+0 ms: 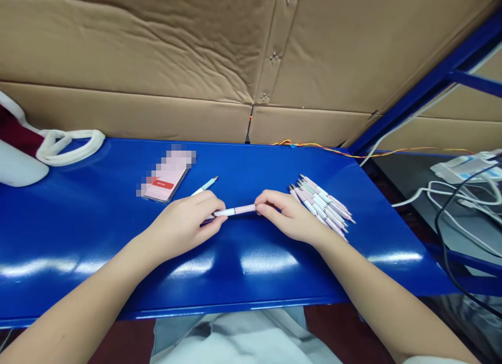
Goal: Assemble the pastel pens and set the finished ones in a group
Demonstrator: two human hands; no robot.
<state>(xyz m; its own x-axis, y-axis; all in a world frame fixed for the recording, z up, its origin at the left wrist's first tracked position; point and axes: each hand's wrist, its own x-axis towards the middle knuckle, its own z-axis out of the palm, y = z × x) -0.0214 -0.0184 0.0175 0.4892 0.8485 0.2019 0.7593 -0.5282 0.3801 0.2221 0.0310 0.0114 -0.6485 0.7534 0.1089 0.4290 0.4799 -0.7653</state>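
A pink and white pen (237, 210) is held level between my two hands, above the blue table. My left hand (192, 217) pinches its white end between thumb and fingers. At the pink end, the thumb and fingertips of my right hand (288, 215) are closed on it. Behind my left hand lies a light blue and white pen (206, 185), its lower part hidden by the hand. Just right of my right hand is a pile of several pens (323, 204) in pink, white and pale green, their tips toward the back left.
On the blue table (98, 212) a phone (167, 178) lies at the back left. A white looped band (72, 147) and a white rounded object (19, 165) are farther left. Thin coloured wires (314, 145) run along the back edge. White cables (451, 196) hang over a grey surface on the right.
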